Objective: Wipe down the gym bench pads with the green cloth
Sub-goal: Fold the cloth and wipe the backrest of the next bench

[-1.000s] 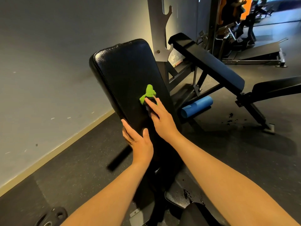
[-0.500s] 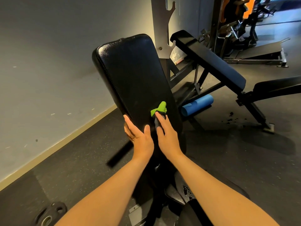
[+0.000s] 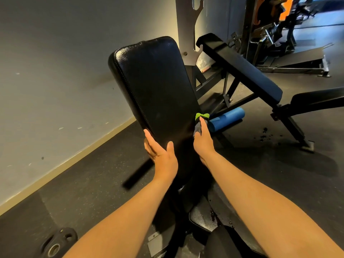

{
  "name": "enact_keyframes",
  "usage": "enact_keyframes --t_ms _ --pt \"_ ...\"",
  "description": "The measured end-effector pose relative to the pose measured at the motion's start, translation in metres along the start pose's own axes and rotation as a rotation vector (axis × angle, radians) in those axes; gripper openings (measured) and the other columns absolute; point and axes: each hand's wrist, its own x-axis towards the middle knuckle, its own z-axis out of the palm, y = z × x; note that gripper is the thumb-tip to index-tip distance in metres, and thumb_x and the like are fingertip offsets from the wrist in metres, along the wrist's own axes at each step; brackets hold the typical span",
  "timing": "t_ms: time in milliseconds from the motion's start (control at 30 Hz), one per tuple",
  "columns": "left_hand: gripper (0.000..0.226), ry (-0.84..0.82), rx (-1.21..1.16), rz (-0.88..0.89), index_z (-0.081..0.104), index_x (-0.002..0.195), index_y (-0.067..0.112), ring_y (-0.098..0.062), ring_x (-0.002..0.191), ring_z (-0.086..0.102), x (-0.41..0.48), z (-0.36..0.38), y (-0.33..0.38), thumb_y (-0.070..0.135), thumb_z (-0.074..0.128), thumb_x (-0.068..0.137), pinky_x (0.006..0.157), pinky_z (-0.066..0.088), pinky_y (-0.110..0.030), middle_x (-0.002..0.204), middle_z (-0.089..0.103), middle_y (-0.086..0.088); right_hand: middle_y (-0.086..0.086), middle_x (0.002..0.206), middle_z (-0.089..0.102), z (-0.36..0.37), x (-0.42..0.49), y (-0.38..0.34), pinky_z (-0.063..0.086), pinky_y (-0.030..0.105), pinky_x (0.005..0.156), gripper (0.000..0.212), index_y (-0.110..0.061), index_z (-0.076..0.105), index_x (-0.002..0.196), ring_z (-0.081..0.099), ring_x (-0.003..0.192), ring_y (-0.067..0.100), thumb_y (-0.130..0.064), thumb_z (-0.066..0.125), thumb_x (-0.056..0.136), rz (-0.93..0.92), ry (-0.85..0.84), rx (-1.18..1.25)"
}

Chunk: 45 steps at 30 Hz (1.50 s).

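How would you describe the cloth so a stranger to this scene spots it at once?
Find the big black pad in mid-frame. At its lower right edge, the right hand holds the cloth against it. It is the only bright green thing, poking out above the fingers, just left of the blue roller.

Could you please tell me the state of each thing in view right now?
Back pad: tilted back, glossy.
Green cloth: bunched, pressed against the pad's right edge.
Right hand: grips the cloth.
Left hand: grips the pad's left edge.
Foam roller: lying on the floor.
Weight plate: flat on the floor.
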Motion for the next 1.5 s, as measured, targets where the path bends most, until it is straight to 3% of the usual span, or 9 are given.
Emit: enact_keyframes --t_ms 100,267,467,733,967,1133,1267,1333,1500 --pt "0.085 0.007 -0.004 -0.008 -0.017 0.154 0.041 -0.014 0.152 -0.013 -0.002 0.000 0.003 0.021 0.048 0.105 0.107 0.001 -0.028 0.166 -0.016 0.010 0.003 0.162 0.024 0.007 -0.005 -0.013 0.031 0.051 0.117 0.058 -0.043 0.021 0.154 0.029 0.147 0.027 -0.015 0.037 0.106 0.003 0.025 0.003" --pt "0.084 0.023 -0.003 0.033 -0.018 0.155 0.038 -0.014 0.152 -0.012 -0.002 0.003 -0.003 0.020 0.048 0.105 0.107 0.003 -0.028 0.166 -0.016 0.006 -0.006 0.163 0.024 0.017 -0.004 -0.030 0.021 0.044 0.121 0.057 -0.039 0.037 0.149 0.016 0.152 0.016 -0.005 0.039 0.103 -0.300 -0.008 0.000" --pt "0.084 0.035 0.013 0.036 -0.017 0.156 0.037 -0.017 0.152 -0.015 -0.003 0.006 -0.001 0.019 0.047 0.105 0.107 0.003 -0.030 0.166 -0.016 0.005 -0.001 0.158 0.031 0.037 0.015 -0.020 0.032 0.052 0.117 0.051 -0.044 0.033 0.149 0.030 0.146 0.023 -0.017 0.035 0.105 -0.025 0.242 0.196" --pt "0.082 0.055 0.022 0.034 -0.015 0.156 0.037 -0.018 0.153 -0.012 -0.004 0.006 -0.001 0.021 0.047 0.105 0.106 0.005 -0.029 0.167 -0.014 0.006 0.002 0.140 0.046 0.029 0.017 0.007 0.042 0.040 0.097 0.037 -0.039 0.042 0.142 0.048 0.119 0.021 -0.031 0.036 0.106 0.281 0.316 0.350" --pt "0.082 0.037 0.003 0.047 -0.017 0.156 0.038 -0.014 0.151 -0.013 -0.003 0.006 -0.007 0.021 0.046 0.105 0.106 0.003 -0.028 0.166 -0.017 0.007 0.001 0.150 0.036 0.021 0.042 -0.023 0.044 0.051 0.106 0.047 -0.050 0.038 0.139 0.046 0.128 0.025 -0.019 0.041 0.103 0.035 0.146 0.229" --pt "0.083 0.051 0.014 0.063 -0.017 0.156 0.036 -0.012 0.152 -0.013 -0.003 0.008 -0.006 0.020 0.047 0.105 0.109 0.001 -0.028 0.166 -0.017 0.007 0.001 0.139 0.044 0.014 0.033 0.006 0.036 0.037 0.094 0.037 -0.046 0.040 0.141 0.046 0.115 0.016 -0.036 0.036 0.106 0.196 0.229 0.383" --pt "0.083 0.061 0.029 0.070 -0.017 0.155 0.037 -0.014 0.152 -0.013 -0.003 0.008 -0.007 0.022 0.047 0.105 0.110 0.001 -0.030 0.166 -0.016 0.008 0.003 0.150 0.038 0.010 0.030 0.028 0.036 0.045 0.110 0.043 -0.042 0.033 0.148 0.042 0.129 0.023 -0.029 0.034 0.106 0.259 0.219 0.309" --pt "0.083 0.068 0.040 0.074 -0.017 0.155 0.037 -0.014 0.152 -0.014 -0.002 0.008 -0.008 0.023 0.047 0.105 0.110 0.002 -0.030 0.166 -0.016 0.009 0.004 0.147 0.041 0.009 0.028 0.020 0.037 0.041 0.107 0.042 -0.039 0.035 0.148 0.044 0.121 0.019 -0.033 0.035 0.107 0.275 0.213 0.343" --pt "0.083 0.055 0.039 0.084 -0.018 0.155 0.037 -0.013 0.152 -0.015 0.001 0.009 -0.013 0.022 0.047 0.105 0.111 0.001 -0.030 0.166 -0.016 0.009 -0.001 0.160 0.027 0.018 0.026 -0.016 0.036 0.040 0.110 0.049 -0.044 0.036 0.147 0.033 0.142 0.021 -0.020 0.036 0.105 -0.058 0.095 0.234"
